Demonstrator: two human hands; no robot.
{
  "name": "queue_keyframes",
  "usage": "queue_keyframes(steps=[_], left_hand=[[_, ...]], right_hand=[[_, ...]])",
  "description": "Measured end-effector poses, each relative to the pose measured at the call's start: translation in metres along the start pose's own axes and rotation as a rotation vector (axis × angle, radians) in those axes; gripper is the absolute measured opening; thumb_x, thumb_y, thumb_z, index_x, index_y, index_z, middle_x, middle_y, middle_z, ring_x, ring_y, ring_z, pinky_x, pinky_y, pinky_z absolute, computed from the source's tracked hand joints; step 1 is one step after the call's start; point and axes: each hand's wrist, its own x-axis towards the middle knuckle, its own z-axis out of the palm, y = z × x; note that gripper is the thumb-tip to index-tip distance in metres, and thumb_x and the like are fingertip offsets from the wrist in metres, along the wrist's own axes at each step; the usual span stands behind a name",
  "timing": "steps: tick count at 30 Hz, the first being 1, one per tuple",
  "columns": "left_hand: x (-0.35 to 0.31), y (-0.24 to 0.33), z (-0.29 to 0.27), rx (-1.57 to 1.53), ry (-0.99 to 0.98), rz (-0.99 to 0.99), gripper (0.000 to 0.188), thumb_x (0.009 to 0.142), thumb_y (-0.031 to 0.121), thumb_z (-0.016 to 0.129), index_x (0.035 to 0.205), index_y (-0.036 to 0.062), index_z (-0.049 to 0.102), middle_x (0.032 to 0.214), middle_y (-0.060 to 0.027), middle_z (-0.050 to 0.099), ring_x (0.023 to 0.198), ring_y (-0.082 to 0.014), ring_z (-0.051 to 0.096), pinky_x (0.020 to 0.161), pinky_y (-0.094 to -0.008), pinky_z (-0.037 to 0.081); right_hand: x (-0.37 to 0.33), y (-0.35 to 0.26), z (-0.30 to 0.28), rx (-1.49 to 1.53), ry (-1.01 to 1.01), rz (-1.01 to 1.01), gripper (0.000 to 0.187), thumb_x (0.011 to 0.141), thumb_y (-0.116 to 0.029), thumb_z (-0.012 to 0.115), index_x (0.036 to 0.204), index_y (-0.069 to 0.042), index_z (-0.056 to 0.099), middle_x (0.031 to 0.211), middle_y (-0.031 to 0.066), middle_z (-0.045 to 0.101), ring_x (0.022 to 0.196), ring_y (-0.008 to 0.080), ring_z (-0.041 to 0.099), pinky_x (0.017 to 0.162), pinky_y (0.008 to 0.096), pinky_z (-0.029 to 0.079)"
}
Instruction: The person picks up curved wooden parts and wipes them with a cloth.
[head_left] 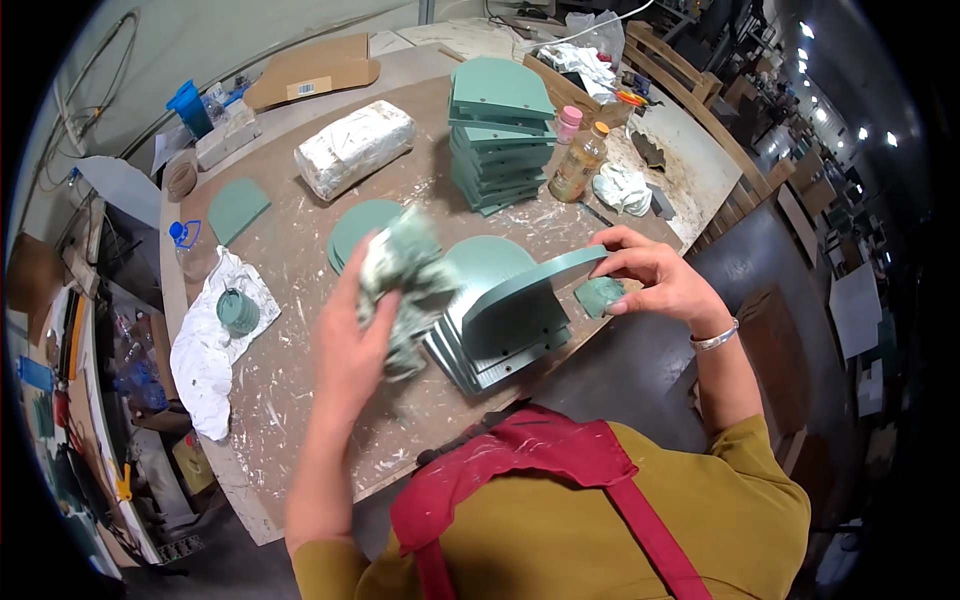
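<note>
A crumpled white cloth [408, 265] with green stains is gripped in my left hand [352, 335], slightly blurred by motion. My right hand [655, 280] pinches the curved edge of a green round-ended panel [535, 275], tilted up on edge. Beneath and beside that panel lies a low stack of similar green panels [460, 368] with small dark holes along their straight edges. A small green-stained pad [598, 297] rests by the table edge under my right fingers. Left of the stack, partly behind the cloth, are green rounded pieces [362, 225].
A tall stack of green panels [500, 140] stands at the back. Near it are an orange-capped bottle [580, 165], a pink bottle [568, 122] and a white wrapped bundle [355, 150]. At left, a green-stained jar [237, 312] sits on a white cloth [205, 365].
</note>
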Motion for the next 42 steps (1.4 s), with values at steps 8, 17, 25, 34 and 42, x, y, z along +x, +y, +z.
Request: queue_keyframes(steps=[8, 17, 25, 34, 42], left_hand=[[0.032, 0.038, 0.073, 0.483, -0.170, 0.644, 0.051, 0.083, 0.020, 0.073, 0.131, 0.0070, 0.059, 0.125, -0.0096, 0.063, 0.096, -0.0294, 0.064, 0.081, -0.0393, 0.053], [-0.005, -0.079, 0.058, 0.615, -0.228, 0.364, 0.056, 0.084, 0.017, 0.071, 0.136, 0.0059, 0.055, 0.121, -0.0100, 0.065, 0.091, -0.0292, 0.065, 0.078, -0.0386, 0.054], [0.029, 0.023, 0.046, 0.372, -0.029, 0.599, 0.054, 0.081, 0.008, 0.069, 0.135, 0.0111, 0.059, 0.122, -0.0116, 0.066, 0.093, -0.0321, 0.066, 0.080, -0.0402, 0.054], [0.001, -0.042, 0.048, 0.558, -0.108, 0.702, 0.047, 0.075, 0.003, 0.067, 0.122, 0.0128, 0.068, 0.118, -0.0059, 0.068, 0.089, -0.0224, 0.066, 0.076, -0.0358, 0.055], [-0.052, -0.114, -0.040, 0.587, -0.196, -0.136, 0.040, 0.085, 0.018, 0.070, 0.123, 0.0084, 0.065, 0.116, -0.0156, 0.067, 0.108, -0.0336, 0.064, 0.091, -0.0431, 0.050]], right_hand=[[0.010, -0.008, 0.001, -0.036, -0.024, 0.004, 0.036, 0.077, -0.003, 0.080, 0.111, 0.001, 0.069, 0.136, 0.0082, 0.045, 0.124, 0.0181, 0.049, 0.106, 0.0314, 0.042], [0.013, -0.003, -0.006, -0.023, 0.011, -0.012, 0.035, 0.079, -0.006, 0.081, 0.112, -0.001, 0.070, 0.134, 0.0075, 0.046, 0.120, 0.0162, 0.051, 0.103, 0.0299, 0.043], [0.017, 0.000, -0.009, -0.002, 0.029, 0.022, 0.036, 0.078, -0.006, 0.082, 0.111, 0.000, 0.071, 0.136, 0.0074, 0.046, 0.120, 0.0162, 0.052, 0.103, 0.0299, 0.043], [0.017, 0.001, -0.012, 0.009, 0.041, -0.002, 0.037, 0.077, -0.002, 0.081, 0.112, 0.001, 0.070, 0.135, 0.0082, 0.048, 0.121, 0.0176, 0.052, 0.103, 0.0300, 0.044], [0.013, 0.015, -0.018, 0.075, 0.061, 0.014, 0.041, 0.071, 0.000, 0.081, 0.111, 0.003, 0.071, 0.138, 0.0095, 0.047, 0.122, 0.0191, 0.053, 0.106, 0.0324, 0.043]])
